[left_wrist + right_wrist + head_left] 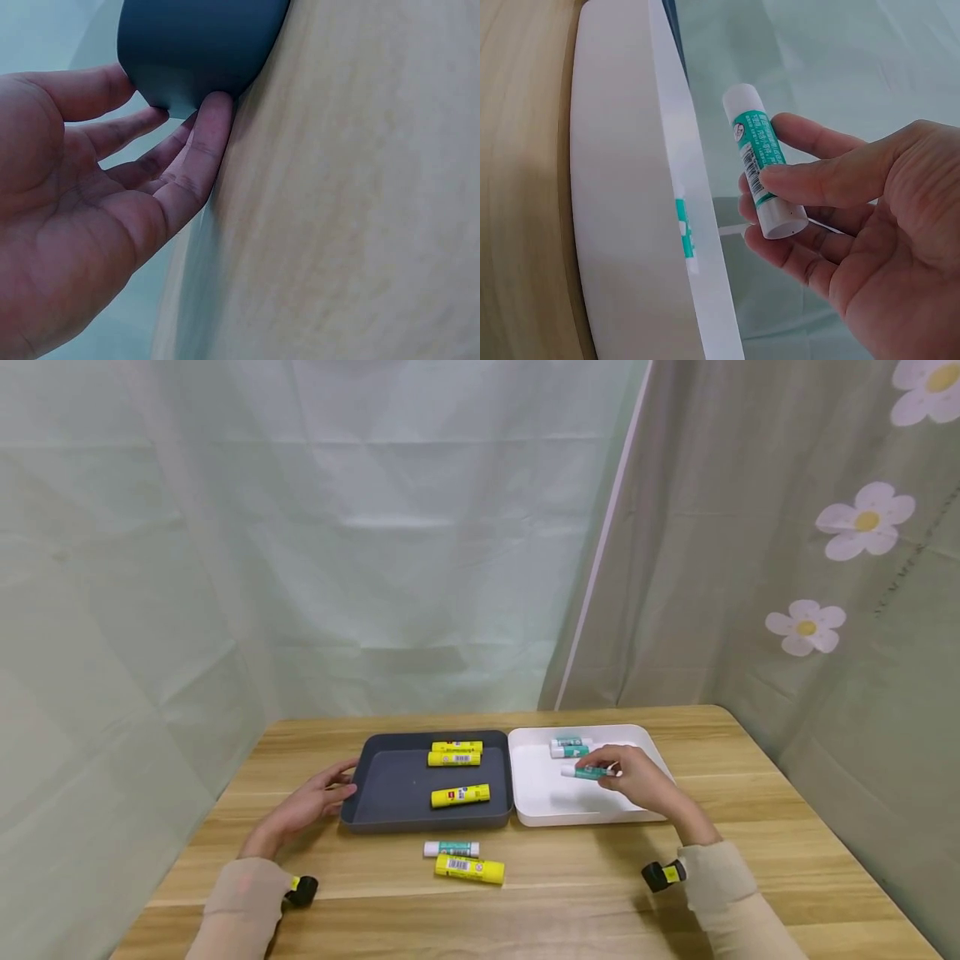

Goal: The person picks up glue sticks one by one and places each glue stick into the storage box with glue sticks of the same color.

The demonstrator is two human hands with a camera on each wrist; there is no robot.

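Over the white tray [540, 797], my right hand [639, 779] pinches a white glue stick with a green label [756, 142] between thumb and fingers. Two similar green-and-white glue sticks [570, 751] lie at the back of that tray. My left hand [311, 797] touches the left end of the dark grey tray [386, 797], its fingers extended and fingertips at the wall [199, 52]. Inside the grey tray are three yellow glue sticks: two side by side at the back [453, 759] and one nearer the front [460, 796].
On the wooden table [375, 893], in front of the grey tray, lie a green-and-white glue stick [452, 849] and a yellow glue stick [470, 869]. The two trays stand side by side. Pale curtains [450, 568] hang behind the table and at its sides.
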